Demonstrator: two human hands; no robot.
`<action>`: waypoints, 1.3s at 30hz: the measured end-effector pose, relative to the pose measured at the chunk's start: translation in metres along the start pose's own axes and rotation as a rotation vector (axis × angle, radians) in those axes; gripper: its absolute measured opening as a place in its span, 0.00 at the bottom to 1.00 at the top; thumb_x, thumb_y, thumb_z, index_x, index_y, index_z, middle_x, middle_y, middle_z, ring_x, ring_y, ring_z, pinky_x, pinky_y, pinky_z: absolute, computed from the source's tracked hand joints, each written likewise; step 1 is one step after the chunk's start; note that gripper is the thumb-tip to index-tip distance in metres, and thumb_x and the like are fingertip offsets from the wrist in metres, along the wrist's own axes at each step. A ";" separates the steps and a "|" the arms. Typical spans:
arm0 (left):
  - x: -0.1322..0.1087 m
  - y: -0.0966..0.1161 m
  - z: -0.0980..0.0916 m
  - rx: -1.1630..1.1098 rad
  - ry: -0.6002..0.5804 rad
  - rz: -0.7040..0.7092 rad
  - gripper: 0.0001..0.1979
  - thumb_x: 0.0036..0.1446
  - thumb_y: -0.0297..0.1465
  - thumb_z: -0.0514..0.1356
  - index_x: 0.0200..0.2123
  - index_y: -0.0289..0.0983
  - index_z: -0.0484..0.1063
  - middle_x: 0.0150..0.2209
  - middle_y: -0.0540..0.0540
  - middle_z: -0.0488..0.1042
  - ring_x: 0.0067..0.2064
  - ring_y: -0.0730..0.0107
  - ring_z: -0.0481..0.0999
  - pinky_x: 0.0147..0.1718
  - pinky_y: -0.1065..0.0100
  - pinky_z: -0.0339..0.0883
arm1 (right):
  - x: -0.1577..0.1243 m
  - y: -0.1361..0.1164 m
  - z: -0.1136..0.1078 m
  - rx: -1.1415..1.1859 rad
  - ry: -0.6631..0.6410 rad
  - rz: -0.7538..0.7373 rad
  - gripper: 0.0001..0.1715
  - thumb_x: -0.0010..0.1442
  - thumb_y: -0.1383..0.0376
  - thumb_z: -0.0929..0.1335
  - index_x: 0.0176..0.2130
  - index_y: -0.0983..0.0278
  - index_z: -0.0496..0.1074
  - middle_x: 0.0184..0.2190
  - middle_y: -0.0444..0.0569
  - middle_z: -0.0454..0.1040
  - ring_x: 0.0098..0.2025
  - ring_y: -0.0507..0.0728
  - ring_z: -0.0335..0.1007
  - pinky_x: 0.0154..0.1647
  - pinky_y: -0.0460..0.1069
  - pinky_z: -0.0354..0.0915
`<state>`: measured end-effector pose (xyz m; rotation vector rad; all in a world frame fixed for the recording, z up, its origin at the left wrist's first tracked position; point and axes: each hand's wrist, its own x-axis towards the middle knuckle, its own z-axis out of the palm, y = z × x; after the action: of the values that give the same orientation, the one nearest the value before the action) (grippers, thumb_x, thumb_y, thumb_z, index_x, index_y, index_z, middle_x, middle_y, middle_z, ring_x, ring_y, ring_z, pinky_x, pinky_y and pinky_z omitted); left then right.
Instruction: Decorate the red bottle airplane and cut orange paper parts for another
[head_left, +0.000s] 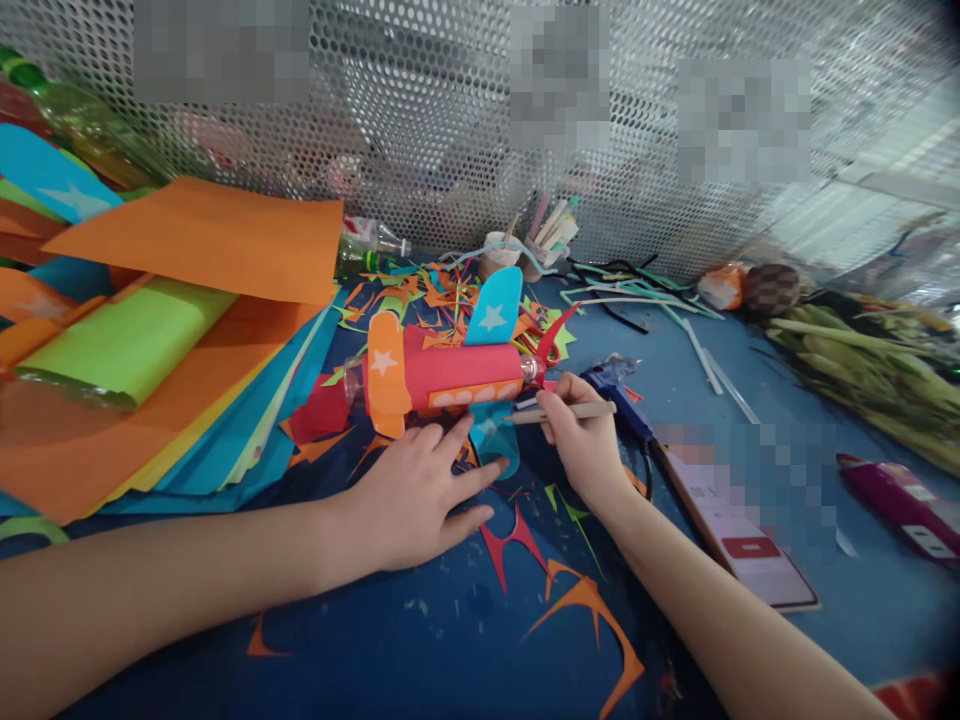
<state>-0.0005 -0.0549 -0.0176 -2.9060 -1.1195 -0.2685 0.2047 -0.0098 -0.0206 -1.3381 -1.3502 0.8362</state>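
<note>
Fingers [561, 395] of your right hand [589, 445] are pinched shut around a wooden stick [525, 416], pen-fashion, with its far end laid on the lower blue wing [495, 445] of the bottle plane [450, 378]. Your left hand [416, 495] lies flat on the blue table [420, 620], fingers spread and gripping nothing; the forefinger reaches up to the edge of that same wing.

The plane lies on its side just beyond both hands. Its pink body points right, with an orange tail [386, 375] at the left end and an upper blue wing [493, 308] standing up behind.

The work looks like pressing the lower wing against the body. Lay the stick low and nearly flat, so that it smooths the paper rather than poking it. Press near the seam, not out at the free tip. Let the left forefinger pin the wing's edge while the palm stays on the table, since the round body seems likely to roll.

A blue glue gun [615, 390] rests just behind your right knuckles, so mind its nozzle. Orange scraps [592, 600] lie near your wrists, and a stack of coloured paper [187, 300] sits to the left.
</note>
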 end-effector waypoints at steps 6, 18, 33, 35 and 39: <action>0.001 0.000 -0.001 0.016 -0.011 0.001 0.24 0.64 0.46 0.41 0.61 0.51 0.58 0.60 0.34 0.60 0.43 0.54 0.69 0.38 0.54 0.65 | 0.002 0.002 0.000 -0.021 -0.014 0.013 0.17 0.54 0.68 0.65 0.20 0.60 0.54 0.09 0.34 0.57 0.13 0.47 0.50 0.16 0.44 0.48; 0.001 0.000 0.000 0.012 -0.012 -0.001 0.24 0.64 0.46 0.41 0.61 0.51 0.59 0.60 0.34 0.59 0.43 0.53 0.69 0.39 0.54 0.65 | 0.002 0.000 -0.001 -0.133 -0.033 -0.021 0.17 0.56 0.67 0.65 0.20 0.60 0.55 0.09 0.35 0.58 0.14 0.47 0.53 0.19 0.44 0.52; 0.002 0.000 -0.001 0.028 -0.010 -0.002 0.24 0.64 0.46 0.41 0.61 0.52 0.58 0.60 0.34 0.60 0.43 0.54 0.69 0.38 0.54 0.66 | 0.002 0.000 0.000 -0.100 -0.050 0.006 0.17 0.56 0.67 0.65 0.20 0.60 0.55 0.09 0.34 0.58 0.14 0.47 0.52 0.19 0.44 0.50; 0.002 0.000 -0.002 0.028 -0.016 -0.002 0.24 0.65 0.46 0.41 0.61 0.51 0.58 0.60 0.34 0.60 0.43 0.53 0.69 0.38 0.54 0.66 | 0.002 -0.001 0.000 -0.115 -0.030 -0.003 0.17 0.55 0.68 0.65 0.20 0.60 0.55 0.09 0.34 0.58 0.14 0.47 0.52 0.19 0.44 0.51; 0.001 0.000 -0.002 0.023 -0.022 0.001 0.24 0.65 0.46 0.40 0.61 0.51 0.58 0.60 0.33 0.59 0.43 0.53 0.69 0.39 0.54 0.66 | 0.002 -0.001 0.000 -0.117 -0.038 -0.016 0.17 0.55 0.67 0.65 0.20 0.60 0.55 0.09 0.35 0.58 0.14 0.47 0.53 0.19 0.44 0.51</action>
<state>-0.0001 -0.0545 -0.0159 -2.8964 -1.1167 -0.2223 0.2044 -0.0082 -0.0193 -1.4054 -1.4562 0.7854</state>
